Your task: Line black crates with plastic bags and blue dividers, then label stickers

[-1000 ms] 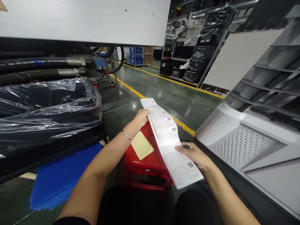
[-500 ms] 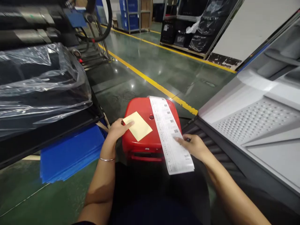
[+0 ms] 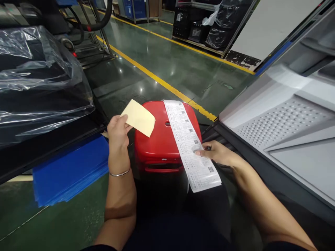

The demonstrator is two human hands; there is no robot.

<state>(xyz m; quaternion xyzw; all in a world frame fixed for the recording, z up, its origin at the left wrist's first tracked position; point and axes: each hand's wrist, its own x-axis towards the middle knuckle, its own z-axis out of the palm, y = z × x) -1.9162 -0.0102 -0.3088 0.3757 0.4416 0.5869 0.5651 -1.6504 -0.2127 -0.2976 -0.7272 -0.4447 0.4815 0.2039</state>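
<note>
Long white printed paper strip (image 3: pixel 184 139) drapes over the rounded red plastic stool (image 3: pixel 154 144) at centre frame; the right hand (image 3: pixel 218 153) pinches its overhanging near end, presumably against slipping. Left of centre, the left hand's (image 3: pixel 117 130) grip pinches one pale-yellow rectangular paper sheet (image 3: pixel 141 119) by an edge, likely keeping its face uncovered.

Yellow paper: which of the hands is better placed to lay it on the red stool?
Left, most likely: the left hand holds the yellow paper by one end, beside the red stool. The right hand is at the stool's other side, gripping the printed strip.
</note>
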